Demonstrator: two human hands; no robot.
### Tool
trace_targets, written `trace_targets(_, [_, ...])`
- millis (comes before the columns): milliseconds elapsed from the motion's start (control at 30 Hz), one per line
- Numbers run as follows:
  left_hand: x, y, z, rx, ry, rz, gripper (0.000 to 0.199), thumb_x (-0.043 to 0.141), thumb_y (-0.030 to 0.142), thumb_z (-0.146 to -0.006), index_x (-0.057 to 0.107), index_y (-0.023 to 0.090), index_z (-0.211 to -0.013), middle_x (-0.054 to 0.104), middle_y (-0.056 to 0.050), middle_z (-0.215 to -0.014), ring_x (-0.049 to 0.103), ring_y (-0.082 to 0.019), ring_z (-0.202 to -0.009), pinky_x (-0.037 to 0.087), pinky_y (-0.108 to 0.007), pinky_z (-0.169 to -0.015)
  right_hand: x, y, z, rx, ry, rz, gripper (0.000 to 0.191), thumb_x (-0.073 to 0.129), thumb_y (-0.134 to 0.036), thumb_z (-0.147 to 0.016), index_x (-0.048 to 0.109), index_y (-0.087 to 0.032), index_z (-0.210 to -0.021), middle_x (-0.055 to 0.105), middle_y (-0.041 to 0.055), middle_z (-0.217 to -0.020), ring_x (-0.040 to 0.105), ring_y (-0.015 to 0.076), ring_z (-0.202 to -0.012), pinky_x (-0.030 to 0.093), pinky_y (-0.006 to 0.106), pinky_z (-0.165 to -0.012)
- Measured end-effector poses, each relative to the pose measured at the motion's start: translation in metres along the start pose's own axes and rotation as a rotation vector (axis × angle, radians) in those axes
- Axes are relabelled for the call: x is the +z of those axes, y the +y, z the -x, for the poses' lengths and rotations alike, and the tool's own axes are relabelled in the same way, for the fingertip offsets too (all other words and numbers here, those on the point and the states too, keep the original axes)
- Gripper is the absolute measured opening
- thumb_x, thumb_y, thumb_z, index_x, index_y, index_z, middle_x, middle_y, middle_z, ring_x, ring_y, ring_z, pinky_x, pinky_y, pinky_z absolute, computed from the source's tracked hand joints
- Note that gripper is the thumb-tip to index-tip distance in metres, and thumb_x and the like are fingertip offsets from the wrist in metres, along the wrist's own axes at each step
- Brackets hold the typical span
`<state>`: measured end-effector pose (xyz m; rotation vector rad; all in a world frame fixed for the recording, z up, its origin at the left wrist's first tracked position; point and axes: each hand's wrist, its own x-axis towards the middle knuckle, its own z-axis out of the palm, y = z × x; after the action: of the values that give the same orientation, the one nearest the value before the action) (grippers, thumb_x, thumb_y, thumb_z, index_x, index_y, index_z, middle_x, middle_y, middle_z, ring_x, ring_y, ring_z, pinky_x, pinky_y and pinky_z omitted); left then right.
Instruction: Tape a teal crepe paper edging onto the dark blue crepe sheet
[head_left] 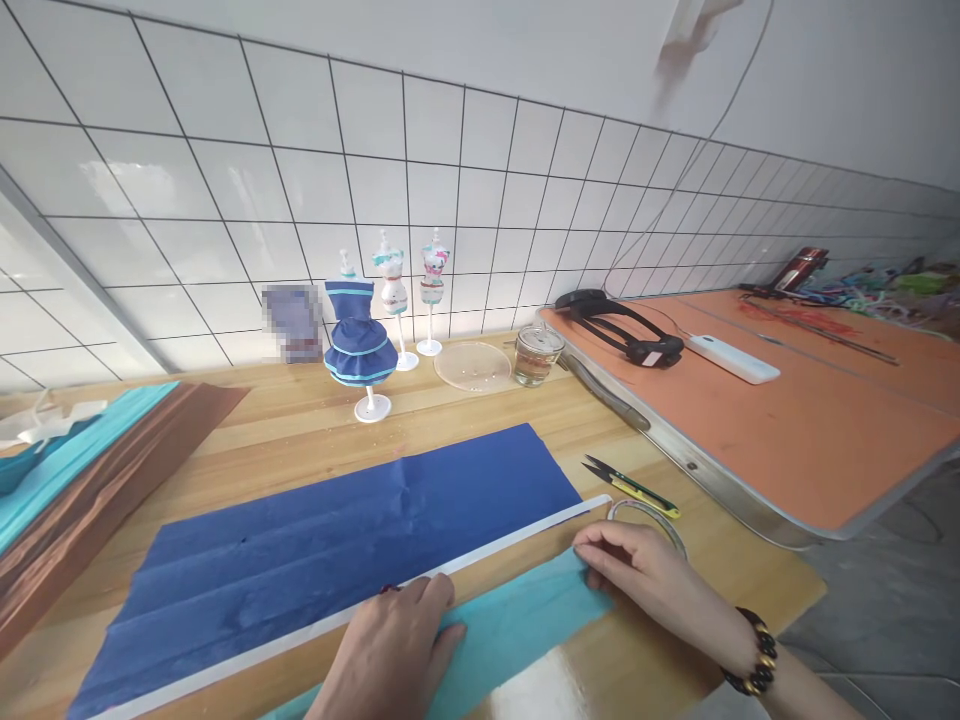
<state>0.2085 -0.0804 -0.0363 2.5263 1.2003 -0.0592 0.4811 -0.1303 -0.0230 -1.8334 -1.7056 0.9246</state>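
Observation:
A turquoise sheet of thin, paper-like material (517, 625) lies along the near edge of the table. Between its thumb and fingers, my right hand (637, 565) pinches the far right corner of that sheet. My left hand (401, 645) rests over the sheet further left, fingers lying down and thumb apart, pressing on it. Just beyond both hands is a wide dark blue sheet (337, 540) with fold creases. A white tape-like strip (495, 545) runs along its near edge. Beside my right hand lies a tape roll (651, 520), partly hidden.
Yellow-handled thread snips (634, 485) lie right of the blue sheet. A small dress form in a blue dress (360, 335), two bare forms, a round clear disc (472, 366) and a glass (537, 355) stand behind. Brown and turquoise sheets (135, 450) lie left; an orange-topped table (810, 410) adjoins right.

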Motion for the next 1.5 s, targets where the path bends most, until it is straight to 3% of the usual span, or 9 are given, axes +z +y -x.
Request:
trace_targets(200, [0.006, 0.021, -0.008, 0.048, 0.086, -0.341, 0.009, 0.053, 0.027, -0.084, 0.057, 0.018, -0.083, 0.060, -0.005, -0.065, 0.060, -0.021, -0.058, 0.036, -0.026, -0.048, 0.003, -0.001, 0.000, -0.022, 0.022, 0.033, 0.027, 0.040, -0.038, -0.091, 0.050, -0.023, -0.071, 0.056, -0.0031, -0.063, 0.054, 0.0137, -0.060, 0.041, 0.023, -0.055])
trace_targets(400, [0.001, 0.047, -0.032, 0.175, 0.157, -0.282, 0.016, 0.059, 0.033, -0.081, 0.057, 0.017, -0.082, 0.059, -0.007, -0.076, 0.061, -0.027, -0.075, 0.049, -0.033, -0.058, 0.004, -0.004, -0.001, -0.048, 0.033, 0.053, 0.030, 0.040, -0.041, -0.091, 0.051, -0.022, -0.070, 0.058, -0.0024, -0.060, 0.054, 0.0136, -0.057, 0.042, 0.023, -0.054])
trace_targets(533, [0.004, 0.056, -0.048, 0.262, 0.164, -0.281, 0.006, 0.051, 0.011, -0.082, 0.055, 0.014, -0.080, 0.058, -0.008, -0.078, 0.059, -0.025, -0.079, 0.050, -0.035, -0.063, 0.005, -0.002, 0.000, -0.059, 0.053, 0.069, 0.028, 0.041, -0.039, -0.091, 0.052, -0.022, -0.071, 0.058, -0.0024, -0.060, 0.054, 0.0137, -0.057, 0.043, 0.023, -0.054])
trace_targets(767, [0.009, 0.051, -0.048, 0.310, 0.129, -0.315, 0.021, 0.040, -0.002, -0.078, 0.055, 0.013, -0.078, 0.058, -0.010, -0.078, 0.060, -0.024, -0.074, 0.051, -0.035, -0.059, 0.003, -0.002, 0.002, -0.104, 0.045, 0.114, 0.026, 0.041, -0.035, -0.092, 0.052, -0.022, -0.072, 0.059, -0.0021, -0.064, 0.055, 0.0134, -0.059, 0.044, 0.023, -0.054])
trace_targets(867, [0.010, 0.051, -0.047, 0.325, 0.117, -0.343, 0.022, 0.039, -0.002, -0.079, 0.055, 0.013, -0.078, 0.058, -0.010, -0.079, 0.061, -0.025, -0.076, 0.051, -0.035, -0.059, 0.003, -0.002, 0.002, -0.192, 0.077, 0.184, 0.012, 0.048, -0.030, -0.089, 0.058, -0.024, -0.092, 0.063, 0.0017, -0.086, 0.059, 0.0166, -0.077, 0.048, 0.026, -0.067])
trace_targets(967, [0.013, 0.051, -0.048, 0.330, 0.153, -0.342, 0.021, 0.040, -0.002, -0.078, 0.054, 0.012, -0.077, 0.058, -0.009, -0.076, 0.061, -0.025, -0.075, 0.051, -0.034, -0.059, 0.006, -0.003, -0.001, -0.334, 0.088, 0.271, 0.018, 0.051, -0.025, -0.089, 0.058, -0.025, -0.105, 0.060, 0.0055, -0.102, 0.058, 0.0184, -0.089, 0.048, 0.029, -0.075])
trace_targets(1100, [0.019, 0.050, -0.049, 0.336, 0.208, -0.332, 0.017, 0.043, 0.000, -0.079, 0.054, 0.013, -0.078, 0.056, -0.007, -0.073, 0.060, -0.023, -0.074, 0.050, -0.033, -0.060, 0.015, -0.006, -0.007, -0.472, 0.082, 0.394, 0.016, 0.048, -0.022, -0.091, 0.061, -0.023, -0.099, 0.059, 0.0055, -0.094, 0.057, 0.0184, -0.087, 0.048, 0.031, -0.074])
trace_targets(1300, [0.019, 0.047, -0.045, 0.337, 0.174, -0.353, 0.020, 0.039, 0.000, -0.080, 0.055, 0.012, -0.081, 0.058, -0.009, -0.078, 0.060, -0.022, -0.076, 0.051, -0.033, -0.064, 0.020, -0.006, -0.012, -0.540, 0.106, 0.455, 0.019, 0.043, -0.019, -0.093, 0.059, -0.020, -0.084, 0.058, 0.0040, -0.084, 0.054, 0.0167, -0.080, 0.045, 0.029, -0.068])
trace_targets(1500, [0.018, 0.025, -0.026, 0.315, 0.206, -0.372, 0.023, 0.039, -0.003, -0.074, 0.053, 0.015, -0.076, 0.057, -0.007, -0.076, 0.057, -0.023, -0.069, 0.050, -0.033, -0.056, 0.020, -0.003, -0.009, -0.584, 0.127, 0.543, 0.024, 0.038, -0.016, -0.094, 0.059, -0.018, -0.084, 0.056, 0.0035, -0.078, 0.051, 0.0155, -0.073, 0.041, 0.028, -0.063])
